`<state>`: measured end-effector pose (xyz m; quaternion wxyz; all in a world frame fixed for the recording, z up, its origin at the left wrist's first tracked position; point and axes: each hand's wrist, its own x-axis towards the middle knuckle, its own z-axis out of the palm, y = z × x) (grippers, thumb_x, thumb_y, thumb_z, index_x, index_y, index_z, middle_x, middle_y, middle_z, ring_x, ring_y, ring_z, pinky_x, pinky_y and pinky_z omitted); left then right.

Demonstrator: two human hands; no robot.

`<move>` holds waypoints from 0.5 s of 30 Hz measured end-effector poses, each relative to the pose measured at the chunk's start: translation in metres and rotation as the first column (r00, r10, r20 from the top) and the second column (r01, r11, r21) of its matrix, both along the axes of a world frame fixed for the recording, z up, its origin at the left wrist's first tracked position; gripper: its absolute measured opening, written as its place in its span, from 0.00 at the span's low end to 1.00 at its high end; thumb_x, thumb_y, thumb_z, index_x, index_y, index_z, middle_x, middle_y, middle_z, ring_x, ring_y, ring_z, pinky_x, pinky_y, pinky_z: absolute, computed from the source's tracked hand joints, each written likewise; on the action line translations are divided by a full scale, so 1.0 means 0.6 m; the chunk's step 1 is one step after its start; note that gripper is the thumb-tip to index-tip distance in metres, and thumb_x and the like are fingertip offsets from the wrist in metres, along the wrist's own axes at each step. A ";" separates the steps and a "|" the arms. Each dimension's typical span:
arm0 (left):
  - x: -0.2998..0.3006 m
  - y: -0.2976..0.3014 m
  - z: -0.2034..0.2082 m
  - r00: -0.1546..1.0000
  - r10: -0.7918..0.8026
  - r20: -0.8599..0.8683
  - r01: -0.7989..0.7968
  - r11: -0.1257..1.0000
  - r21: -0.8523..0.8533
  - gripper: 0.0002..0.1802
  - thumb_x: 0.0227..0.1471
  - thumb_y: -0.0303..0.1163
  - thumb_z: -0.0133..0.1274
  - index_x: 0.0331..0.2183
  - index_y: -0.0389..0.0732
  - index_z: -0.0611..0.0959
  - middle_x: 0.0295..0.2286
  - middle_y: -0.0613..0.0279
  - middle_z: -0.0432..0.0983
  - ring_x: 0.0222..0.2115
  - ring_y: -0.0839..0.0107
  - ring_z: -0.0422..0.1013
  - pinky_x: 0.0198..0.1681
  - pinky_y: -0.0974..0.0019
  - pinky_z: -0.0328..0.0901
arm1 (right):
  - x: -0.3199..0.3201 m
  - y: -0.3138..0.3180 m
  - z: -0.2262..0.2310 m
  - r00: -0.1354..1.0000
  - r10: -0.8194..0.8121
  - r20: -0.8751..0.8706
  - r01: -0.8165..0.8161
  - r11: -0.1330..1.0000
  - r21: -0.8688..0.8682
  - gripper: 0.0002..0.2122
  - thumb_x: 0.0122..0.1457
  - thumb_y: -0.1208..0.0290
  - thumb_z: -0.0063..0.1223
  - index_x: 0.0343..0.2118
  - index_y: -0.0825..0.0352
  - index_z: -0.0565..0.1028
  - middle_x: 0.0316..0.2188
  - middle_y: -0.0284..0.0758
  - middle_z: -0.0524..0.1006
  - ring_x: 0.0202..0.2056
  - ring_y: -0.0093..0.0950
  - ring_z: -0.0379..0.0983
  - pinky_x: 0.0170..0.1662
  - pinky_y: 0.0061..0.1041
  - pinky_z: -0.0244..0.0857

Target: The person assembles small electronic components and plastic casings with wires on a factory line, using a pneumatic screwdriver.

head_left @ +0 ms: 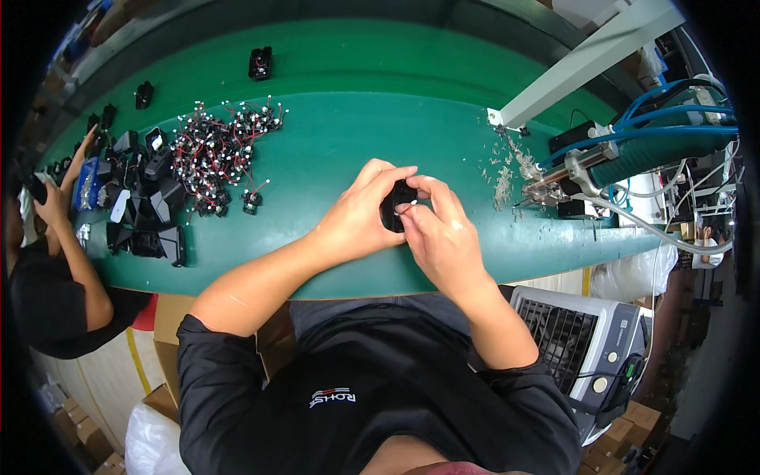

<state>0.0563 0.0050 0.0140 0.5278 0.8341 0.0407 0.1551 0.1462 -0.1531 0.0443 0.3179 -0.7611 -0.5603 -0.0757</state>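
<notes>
Near the middle of the table's front edge, my left hand (356,212) is wrapped round a small black plastic housing (389,212). My right hand (445,241) pinches at the housing's open side, its fingertips on a red wire with a white connector (411,204). Whatever the wire joins inside the housing is hidden by my fingers. Left of my hands lies a heap of small black parts with red wires and white connectors (210,154). One such wired part (252,198) sits apart from it.
Black plastic housings (146,244) and a blue bin (87,184) are at the left, beside another person's arm (79,261). A machine with hoses (570,170) stands right, near scattered small silvery bits (504,184). More black housings (260,63) lie on the far green strip.
</notes>
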 end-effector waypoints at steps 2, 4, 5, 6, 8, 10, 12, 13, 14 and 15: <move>0.001 0.004 0.000 1.000 0.023 0.012 -0.024 0.996 0.091 0.45 0.37 0.28 0.72 0.58 0.42 0.72 0.47 0.52 0.69 0.49 0.52 0.70 0.51 0.56 0.70 | 0.003 -0.003 0.005 1.000 0.027 -0.007 -0.027 1.000 -0.015 0.10 0.48 0.83 0.59 0.36 0.71 0.78 0.51 0.42 0.74 0.44 0.42 0.76 0.44 0.36 0.75; 0.002 0.008 -0.001 0.999 0.043 0.025 -0.047 0.983 0.178 0.44 0.36 0.29 0.73 0.56 0.42 0.73 0.46 0.53 0.70 0.50 0.52 0.69 0.53 0.55 0.68 | 0.004 -0.008 0.010 0.999 0.052 -0.016 -0.052 0.998 -0.033 0.14 0.47 0.84 0.58 0.40 0.70 0.79 0.51 0.43 0.74 0.44 0.43 0.75 0.45 0.36 0.75; 0.003 0.009 -0.004 0.997 0.043 0.064 -0.055 0.978 0.202 0.44 0.36 0.30 0.73 0.56 0.42 0.73 0.47 0.53 0.70 0.51 0.53 0.69 0.54 0.55 0.67 | 0.004 -0.011 0.011 0.992 0.056 -0.111 -0.060 0.998 -0.030 0.15 0.50 0.86 0.56 0.43 0.70 0.78 0.52 0.44 0.74 0.47 0.43 0.75 0.48 0.36 0.73; 0.006 0.011 -0.007 0.994 0.040 0.106 -0.063 0.972 0.225 0.44 0.36 0.32 0.74 0.56 0.42 0.73 0.47 0.53 0.71 0.51 0.53 0.69 0.55 0.56 0.66 | 0.006 -0.015 0.013 0.978 0.060 -0.202 -0.066 0.997 -0.026 0.17 0.52 0.88 0.54 0.46 0.70 0.78 0.52 0.46 0.74 0.49 0.43 0.75 0.51 0.37 0.71; 0.004 0.010 -0.014 0.993 0.043 0.108 -0.057 0.990 0.132 0.44 0.36 0.32 0.74 0.56 0.42 0.73 0.48 0.54 0.71 0.52 0.53 0.68 0.55 0.56 0.66 | 0.001 -0.027 0.053 0.987 -0.020 -0.161 0.031 0.997 0.065 0.19 0.53 0.87 0.54 0.50 0.69 0.78 0.53 0.45 0.74 0.48 0.42 0.75 0.52 0.35 0.70; -0.001 0.012 -0.018 0.996 0.040 0.086 -0.042 0.999 0.013 0.46 0.37 0.33 0.75 0.58 0.43 0.71 0.51 0.55 0.71 0.55 0.55 0.68 0.60 0.56 0.63 | 0.037 -0.049 0.117 0.958 -0.060 0.279 -0.035 0.946 0.321 0.21 0.54 0.86 0.55 0.53 0.75 0.74 0.54 0.47 0.74 0.48 0.38 0.74 0.48 0.31 0.72; 0.004 0.012 -0.009 0.995 0.042 0.088 -0.047 0.997 0.057 0.46 0.37 0.33 0.75 0.58 0.44 0.71 0.52 0.55 0.71 0.55 0.55 0.68 0.60 0.55 0.63 | 0.075 -0.046 0.185 0.987 -0.112 0.117 0.000 0.724 0.690 0.27 0.60 0.84 0.52 0.62 0.77 0.61 0.54 0.51 0.71 0.50 0.35 0.73 0.50 0.29 0.70; 0.010 0.010 -0.006 0.995 0.044 0.086 -0.053 0.993 0.106 0.47 0.37 0.33 0.75 0.59 0.44 0.71 0.52 0.55 0.71 0.54 0.55 0.68 0.61 0.55 0.62 | 0.095 -0.014 0.229 0.935 -0.295 0.199 0.027 0.616 0.787 0.27 0.63 0.80 0.55 0.63 0.77 0.58 0.54 0.50 0.70 0.50 0.36 0.72 0.50 0.30 0.71; 0.009 0.008 -0.011 0.997 0.082 0.018 -0.082 0.996 0.039 0.43 0.35 0.34 0.76 0.54 0.45 0.74 0.51 0.55 0.72 0.55 0.56 0.69 0.60 0.56 0.62 | 0.128 0.010 0.251 0.947 -0.281 0.153 0.058 0.620 0.783 0.26 0.64 0.77 0.56 0.62 0.77 0.59 0.52 0.50 0.72 0.49 0.36 0.74 0.50 0.32 0.72; 0.005 0.014 -0.020 0.996 0.084 0.014 -0.084 0.995 0.046 0.43 0.35 0.34 0.76 0.54 0.45 0.74 0.51 0.55 0.72 0.55 0.56 0.69 0.60 0.56 0.62 | 0.154 0.033 0.270 0.961 -0.256 0.104 0.082 0.623 0.777 0.26 0.65 0.73 0.58 0.61 0.77 0.60 0.51 0.49 0.73 0.47 0.37 0.75 0.50 0.33 0.72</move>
